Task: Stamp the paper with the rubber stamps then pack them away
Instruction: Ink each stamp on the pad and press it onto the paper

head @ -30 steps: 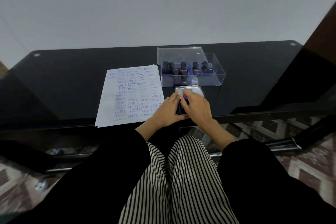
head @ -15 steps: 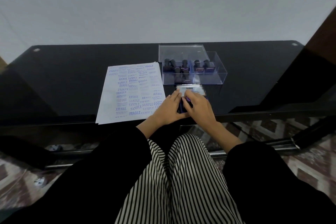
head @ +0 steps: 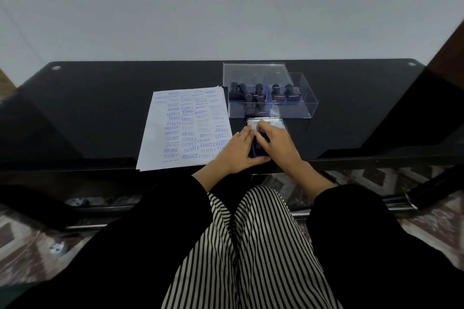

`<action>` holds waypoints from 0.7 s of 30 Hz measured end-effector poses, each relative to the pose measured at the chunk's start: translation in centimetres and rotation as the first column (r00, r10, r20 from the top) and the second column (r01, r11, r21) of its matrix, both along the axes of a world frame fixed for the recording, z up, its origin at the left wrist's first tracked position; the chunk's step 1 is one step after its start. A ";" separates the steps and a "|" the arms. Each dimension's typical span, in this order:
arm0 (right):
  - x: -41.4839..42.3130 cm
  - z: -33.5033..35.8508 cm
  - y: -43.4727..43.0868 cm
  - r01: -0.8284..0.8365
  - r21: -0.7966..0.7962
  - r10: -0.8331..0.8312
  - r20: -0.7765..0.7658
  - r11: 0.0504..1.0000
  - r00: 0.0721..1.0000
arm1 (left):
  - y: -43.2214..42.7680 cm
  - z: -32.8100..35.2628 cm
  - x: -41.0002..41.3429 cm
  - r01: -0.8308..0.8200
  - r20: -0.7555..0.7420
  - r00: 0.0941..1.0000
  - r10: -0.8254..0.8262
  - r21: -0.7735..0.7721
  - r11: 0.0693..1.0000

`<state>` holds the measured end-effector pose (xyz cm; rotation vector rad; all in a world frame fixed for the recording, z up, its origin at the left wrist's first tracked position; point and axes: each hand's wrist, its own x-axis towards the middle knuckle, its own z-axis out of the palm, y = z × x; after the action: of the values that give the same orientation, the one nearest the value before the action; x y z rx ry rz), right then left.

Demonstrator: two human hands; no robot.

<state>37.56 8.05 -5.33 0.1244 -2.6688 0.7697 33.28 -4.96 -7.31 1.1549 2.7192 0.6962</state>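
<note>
Near the front edge of the black tabletop, two hands are holding an ink pad.
The stamped paper is lying just left of the hands, reaching the front edge; the clear box is sitting behind them with the rubber stamps standing inside; the left hand is gripping the pad's left side, and the right hand is curling its fingers over the top.

A black glass table against a plain pale wall, patterned floor below.
</note>
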 end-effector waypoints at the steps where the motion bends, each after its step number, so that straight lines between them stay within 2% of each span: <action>1: -0.1 0.1 0.1 -0.006 -0.008 0.007 0.000 1.000 1.000 | 0.0 0.0 0.0 0.001 0.001 1.000 -0.001 0.000 1.000; 12: 1.9 -1.0 -0.3 0.009 0.097 0.000 -0.089 0.995 0.996 | 0.0 0.1 -0.2 -0.006 0.031 0.999 0.008 -0.049 0.999; 21: 0.3 -0.6 0.0 -0.016 0.046 0.018 -0.035 0.999 0.999 | 0.0 0.2 -0.2 0.011 0.009 1.000 -0.010 -0.034 0.999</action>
<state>37.84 8.09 -5.97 0.1710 -2.6559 0.7050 33.03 -4.96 -7.13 1.1553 2.7050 0.6500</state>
